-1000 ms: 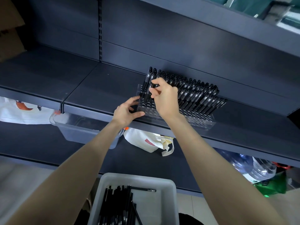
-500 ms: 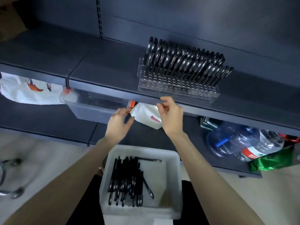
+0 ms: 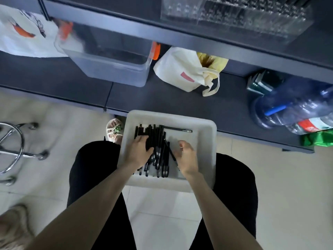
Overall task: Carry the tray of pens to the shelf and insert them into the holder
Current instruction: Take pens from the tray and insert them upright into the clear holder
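Observation:
A white tray [image 3: 205,134] rests on my lap below the shelf. It holds a pile of black pens [image 3: 158,136], and one pen [image 3: 178,130] lies crosswise at its far side. My left hand [image 3: 138,152] lies on the left of the pile with its fingers curled into the pens. On the right of the pile, my right hand [image 3: 187,157] has curled fingers pinching a slanted pen [image 3: 169,149]. The clear pen holder [image 3: 234,17], blurred, stands on the upper shelf at the top edge, with dark pens in it.
On the lower shelf stand a clear plastic bin [image 3: 108,56], a cloth bag [image 3: 183,73], and large water bottles [image 3: 288,109] at the right. A chrome stool base [image 3: 12,150] stands on the tiled floor at the left. A sandalled foot [image 3: 114,129] shows beside the tray.
Both hands left the holder on the shelf and came down into the tray. The view dropped from the shelf to my lap.

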Demonstrator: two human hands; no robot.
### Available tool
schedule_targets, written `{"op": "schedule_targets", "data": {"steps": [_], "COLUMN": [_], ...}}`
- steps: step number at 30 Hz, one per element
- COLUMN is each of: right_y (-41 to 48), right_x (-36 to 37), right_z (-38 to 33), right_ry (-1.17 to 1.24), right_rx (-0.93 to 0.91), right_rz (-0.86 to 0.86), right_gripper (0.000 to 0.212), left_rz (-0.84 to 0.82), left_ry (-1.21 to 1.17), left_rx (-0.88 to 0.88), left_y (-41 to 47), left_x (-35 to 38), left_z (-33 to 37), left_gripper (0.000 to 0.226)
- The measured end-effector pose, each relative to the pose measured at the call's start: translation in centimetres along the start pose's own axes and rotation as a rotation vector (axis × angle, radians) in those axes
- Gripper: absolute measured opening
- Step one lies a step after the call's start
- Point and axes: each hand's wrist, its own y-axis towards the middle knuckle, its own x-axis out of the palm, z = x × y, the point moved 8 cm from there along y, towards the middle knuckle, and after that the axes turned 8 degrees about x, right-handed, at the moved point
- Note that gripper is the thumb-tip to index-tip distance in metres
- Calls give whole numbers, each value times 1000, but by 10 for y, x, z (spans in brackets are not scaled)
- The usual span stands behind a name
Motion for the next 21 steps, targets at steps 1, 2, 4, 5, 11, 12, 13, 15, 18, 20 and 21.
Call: {"op": "schedule_targets", "data": {"steps": [1,2,4,5,11,12,13,15,18,20,21], "right_y": [1,3,8,10,12,12,12,11,7,4,2], "right_x": [9,17,31,38,53,52,50,43,19,0,-11], "right_z": [7,13,25,31,38,36,32,25,5,-10,-17], "right_ry": [-17,-34,-42,-37,21,42,62,115,242,387,483], "right_rx": [21,42,100,135,174,169,154,110,44,32,35], "right_rz": [-25,-49,-91,-106,-114,-115,-109,-100,-123,-162,-177], "right_gripper": [44,48,50,48,14,15,17,23,24,18,15], "left_rz": [-20,-35,-61,-73,-106,-92,-65,16,63,56,54], "left_ry": [-15,-36,-40,-23,116,104,66,-58,-343,-492,-524], "left_rx": [-15,-34,-62,-66,-42,-45,-46,-31,7,20,37], "left_y": [-2,-3,-3,-2,1,1,1,1,6,10,11], "left_x": [9,17,30,35,47,46,43,32,11,-7,-17], "left_z": [-6,-11,-20,-23,-23,-22,-20,-12,8,20,26], "left_gripper": [58,59,64,66,65,64,63,61,54,48,42]}}
